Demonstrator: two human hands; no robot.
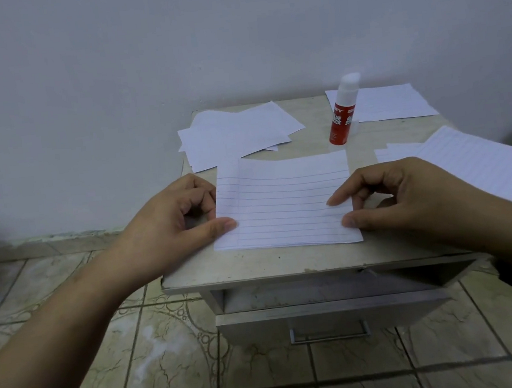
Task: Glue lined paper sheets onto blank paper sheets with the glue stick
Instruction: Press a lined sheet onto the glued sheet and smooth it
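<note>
White lined paper sheet [284,200] is pinched at its side edges by the left hand [172,221] and right hand [406,193] near the tabletop's [287,260] front edge; a red glue stick [342,115] is stood behind.

A small cabinet [318,258] carries paper sheets [235,132] and a glue stick [342,118].
</note>
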